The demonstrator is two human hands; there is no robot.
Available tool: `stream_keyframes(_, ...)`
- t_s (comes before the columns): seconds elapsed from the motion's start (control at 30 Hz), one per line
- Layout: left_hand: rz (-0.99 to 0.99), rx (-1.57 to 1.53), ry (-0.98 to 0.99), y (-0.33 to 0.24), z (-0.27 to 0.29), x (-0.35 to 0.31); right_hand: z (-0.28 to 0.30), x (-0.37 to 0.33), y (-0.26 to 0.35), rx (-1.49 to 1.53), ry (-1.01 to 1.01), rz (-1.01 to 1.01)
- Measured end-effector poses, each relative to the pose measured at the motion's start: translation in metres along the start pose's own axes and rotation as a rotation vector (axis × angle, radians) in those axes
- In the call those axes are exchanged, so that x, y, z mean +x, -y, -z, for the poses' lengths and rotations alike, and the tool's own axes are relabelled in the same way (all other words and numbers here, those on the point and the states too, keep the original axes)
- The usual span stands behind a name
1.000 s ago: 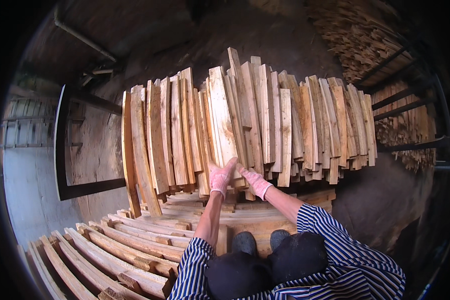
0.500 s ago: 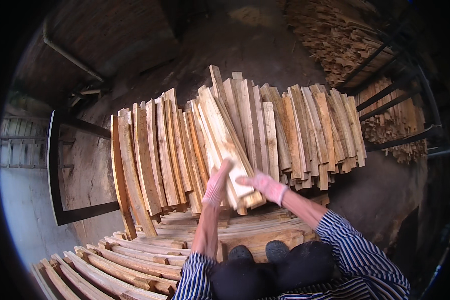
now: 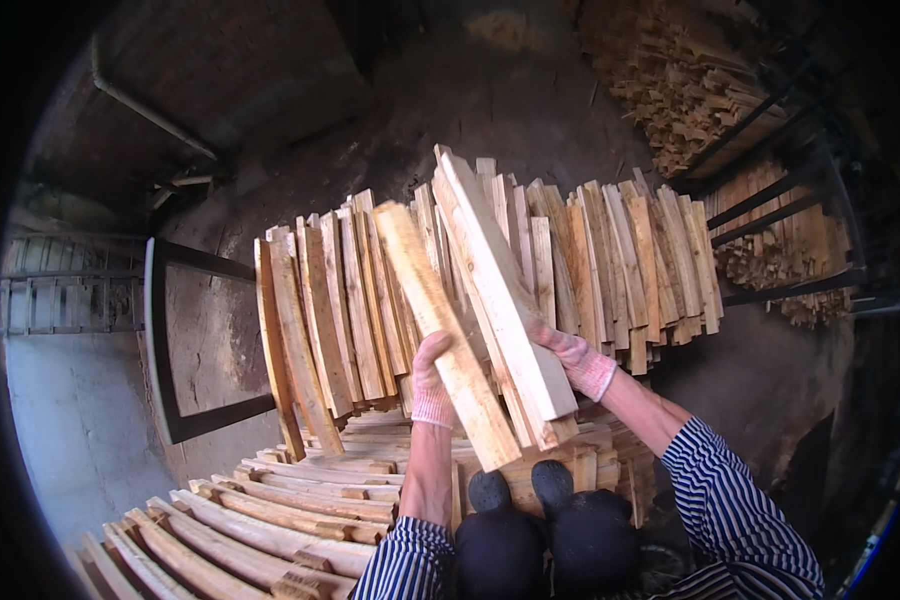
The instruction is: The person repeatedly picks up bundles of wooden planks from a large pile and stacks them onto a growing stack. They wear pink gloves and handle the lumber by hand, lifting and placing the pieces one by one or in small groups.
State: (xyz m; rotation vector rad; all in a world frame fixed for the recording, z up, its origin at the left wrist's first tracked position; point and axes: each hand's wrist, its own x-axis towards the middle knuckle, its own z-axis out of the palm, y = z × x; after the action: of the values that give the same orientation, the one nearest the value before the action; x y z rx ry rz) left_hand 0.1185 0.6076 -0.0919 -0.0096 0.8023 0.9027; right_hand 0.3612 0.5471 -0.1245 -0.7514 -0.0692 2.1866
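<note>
A single rough wooden plank [image 3: 448, 345] leans toward the far left, gripped at its side by my left hand [image 3: 431, 382] in a pink-and-white glove. My right hand [image 3: 576, 358], gloved alike, is closed round the right side of some wooden planks [image 3: 505, 300] pressed together. Their near ends stick out over the space above my feet. A narrow gap runs between what my two hands hold. Below and beyond lies a long row of wooden planks [image 3: 315, 310], set side by side with their ends toward me. The fingers under the wood are hidden.
Spaced planks [image 3: 240, 530] lie stacked at the near left. A black metal frame [image 3: 160, 345] stands at the left of the row, and dark metal bars [image 3: 790, 245] reach in at the right. Heaped wood [image 3: 680, 90] fills the far right. My shoes [image 3: 490, 490] are close to the near stack.
The bundle I held together is now split: one plank has come away leftward in my left hand, the others are tilted up in my right. The view has shifted slightly.
</note>
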Motion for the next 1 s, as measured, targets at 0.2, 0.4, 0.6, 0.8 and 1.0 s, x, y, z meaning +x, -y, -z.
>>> stream_keyframes(0.2,-0.065,0.186,0.047,-0.040,-0.087,-0.091,-0.156,-0.113,0.038,-0.451,0.005,0.117)
stream_keyframes(0.4,0.119,-0.126,0.388,-0.012,-0.173,-0.182,-0.350,-0.240,0.107,-1.523,-0.135,-0.068)
stream_keyframes(0.6,-0.161,-0.115,0.281,-0.035,-0.269,-0.307,-0.514,-0.318,0.088,-1.609,-0.509,0.494)
stream_keyframes(0.8,-0.370,0.100,0.331,-0.149,-0.342,-0.474,-0.601,-0.363,0.087,-1.532,-0.140,0.719)
stream_keyframes(1.0,-0.933,0.345,0.093,-0.225,-0.409,-0.669,-0.759,-0.382,0.059,-1.154,0.310,0.530)
